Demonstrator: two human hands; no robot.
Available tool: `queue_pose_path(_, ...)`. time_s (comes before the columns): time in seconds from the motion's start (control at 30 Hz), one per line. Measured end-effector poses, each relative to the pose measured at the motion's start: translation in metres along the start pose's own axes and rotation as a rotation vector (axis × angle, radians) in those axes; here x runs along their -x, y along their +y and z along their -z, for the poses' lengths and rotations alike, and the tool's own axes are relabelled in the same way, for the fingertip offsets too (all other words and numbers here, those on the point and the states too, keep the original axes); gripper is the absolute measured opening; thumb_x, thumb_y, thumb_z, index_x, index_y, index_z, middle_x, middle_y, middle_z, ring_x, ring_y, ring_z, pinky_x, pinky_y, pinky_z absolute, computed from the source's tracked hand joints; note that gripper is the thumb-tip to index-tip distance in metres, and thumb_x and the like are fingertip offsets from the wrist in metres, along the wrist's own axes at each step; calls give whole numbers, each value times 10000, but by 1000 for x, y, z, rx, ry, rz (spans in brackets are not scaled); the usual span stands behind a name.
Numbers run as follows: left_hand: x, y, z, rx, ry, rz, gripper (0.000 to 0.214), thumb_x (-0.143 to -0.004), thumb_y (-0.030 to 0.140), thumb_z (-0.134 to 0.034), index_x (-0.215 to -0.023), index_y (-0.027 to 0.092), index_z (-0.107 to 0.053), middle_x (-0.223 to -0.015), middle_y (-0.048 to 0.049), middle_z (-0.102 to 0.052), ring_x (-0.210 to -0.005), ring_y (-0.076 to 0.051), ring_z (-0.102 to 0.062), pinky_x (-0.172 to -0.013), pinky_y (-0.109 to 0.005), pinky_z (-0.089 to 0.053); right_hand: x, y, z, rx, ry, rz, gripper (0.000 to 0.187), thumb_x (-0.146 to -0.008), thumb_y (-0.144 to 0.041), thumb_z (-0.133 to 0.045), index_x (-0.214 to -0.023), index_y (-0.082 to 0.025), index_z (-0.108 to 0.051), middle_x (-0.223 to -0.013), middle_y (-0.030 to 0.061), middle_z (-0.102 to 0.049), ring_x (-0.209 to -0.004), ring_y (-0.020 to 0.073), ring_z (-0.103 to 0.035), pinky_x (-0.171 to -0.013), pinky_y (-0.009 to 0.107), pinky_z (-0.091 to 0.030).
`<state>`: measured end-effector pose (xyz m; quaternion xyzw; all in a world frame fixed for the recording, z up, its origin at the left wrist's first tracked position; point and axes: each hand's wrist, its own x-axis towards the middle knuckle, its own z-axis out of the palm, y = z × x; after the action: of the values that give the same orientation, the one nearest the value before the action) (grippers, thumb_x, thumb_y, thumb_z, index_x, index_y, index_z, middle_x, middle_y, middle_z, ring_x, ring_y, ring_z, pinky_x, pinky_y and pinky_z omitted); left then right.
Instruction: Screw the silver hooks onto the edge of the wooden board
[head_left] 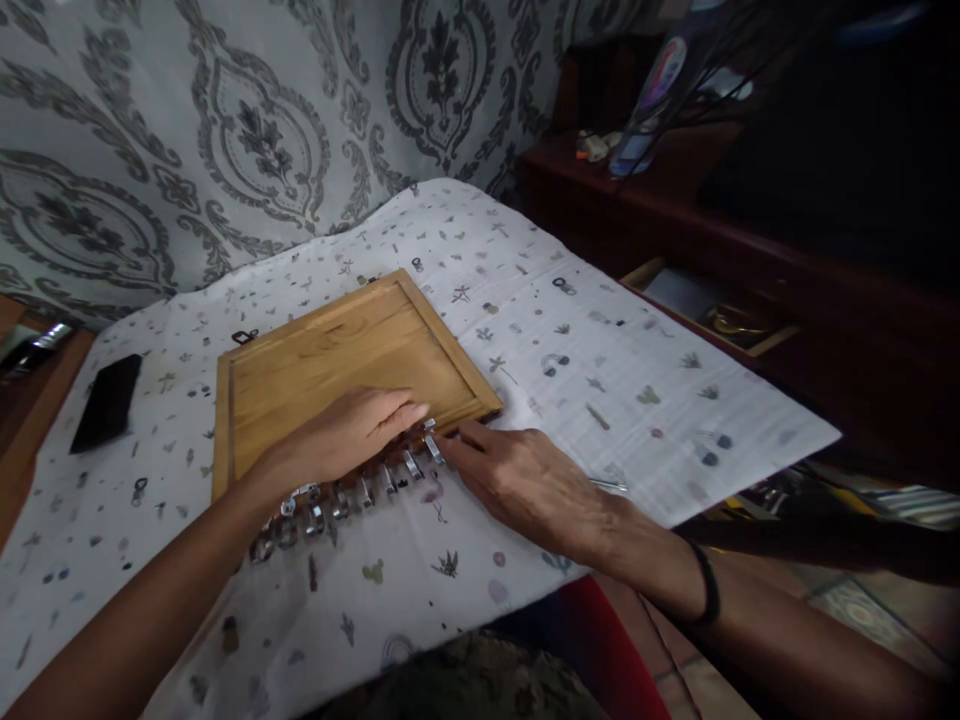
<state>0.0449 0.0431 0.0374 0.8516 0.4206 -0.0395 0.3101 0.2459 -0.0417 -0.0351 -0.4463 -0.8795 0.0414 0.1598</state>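
A framed wooden board (352,340) lies on the cloth-covered table, with a row of shiny metal clips (390,478) along its near edge. My left hand (360,430) rests across the board's near part, its fingers drawn together around the edge beside the clips. At the board's near right corner, my right hand (517,475) pinches the end clip of the row; its fingertips are partly hidden. A thin metal tool (609,486) pokes out from behind my right wrist, lying on the cloth.
A dark phone-like slab (107,403) lies on the left of the white printed tablecloth (525,300). Patterned curtain (262,130) hangs behind. To the right stands dark red furniture (570,190) with a bottle (649,100) on it and an open drawer (697,305).
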Motion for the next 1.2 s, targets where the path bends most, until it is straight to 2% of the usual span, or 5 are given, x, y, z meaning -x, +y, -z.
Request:
queue_pose_path(0.23, -8, -4, -6, 67, -15, 77, 351, -982, 436, -505, -732, 189, -507, -676, 28, -521, -665, -137, -482, -613, -271, -312, 1, 1, -2, -11, 24, 24, 272, -970, -48, -514, -1165, -153, -672, -937, 64, -709, -616, 134, -554, -515, 290, -317)
queue_pose_path(0.37, -14, -5, -8, 92, -35, 127, 410, -940, 544, -543, -728, 193, -527, -676, 23, -533, -660, -145, -489, -601, -269, -307, 2, 2, -3, 0, 57, 34, 280, -975, -50, -511, -1182, -149, -672, -912, 60, -707, -624, 140, -557, -513, 291, -311)
queue_pose_path(0.73, -18, -16, -13, 172, -22, 62, 509, -884, 662, -556, -687, 198, -489, -639, 38, -459, -636, -135, -439, -572, -267, -277, 0, 2, -2, 2, -12, 12, 259, -970, -74, -567, -1193, -148, -676, -964, 68, -728, -653, 154, -606, -520, 286, -350)
queue_pose_path(1.0, -1, -11, -17, 250, 149, -24, 342, -993, 418, -450, -732, 198, -455, -684, 44, -461, -655, -122, -452, -621, -256, -334, -2, 0, 0, 26, -75, -19, 176, -977, -110, -621, -1133, -162, -686, -980, 62, -736, -678, 164, -654, -531, 288, -352)
queue_pose_path(1.2, -1, -2, -20, 159, 145, -157, 76, -950, 199, -516, -896, 196, -569, -781, 39, -581, -710, -125, -509, -673, -250, -363, -2, 0, -1, 4, -49, -13, 210, -966, -107, -619, -1157, -158, -693, -1009, 66, -742, -693, 169, -653, -535, 296, -372)
